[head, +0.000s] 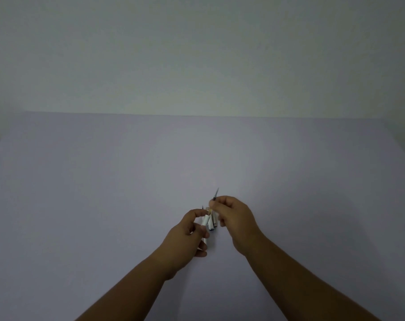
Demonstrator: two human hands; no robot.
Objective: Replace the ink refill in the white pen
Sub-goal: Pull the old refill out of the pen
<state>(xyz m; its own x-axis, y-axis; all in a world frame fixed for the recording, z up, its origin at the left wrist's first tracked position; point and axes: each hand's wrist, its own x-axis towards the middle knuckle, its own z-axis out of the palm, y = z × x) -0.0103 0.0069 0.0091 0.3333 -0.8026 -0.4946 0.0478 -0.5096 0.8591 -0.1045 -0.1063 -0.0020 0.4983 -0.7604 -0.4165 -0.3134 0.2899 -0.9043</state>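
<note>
Left hand (187, 232) grips the white pen barrel (205, 220); right hand (234, 218) pinches the refill (216, 194) just above it — next, thread it in.

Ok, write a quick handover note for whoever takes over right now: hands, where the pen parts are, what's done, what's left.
Left hand: grip shut on the white barrel, open end up.
Right hand: pinching a thin refill, tip pointing away, beside the barrel mouth.
Table: a few more pen parts lie under the hands; too blurred to identify.
Done: pen is apart.
Left: whether this refill is old or new is unclear; seat the new one and close the pen.
</note>
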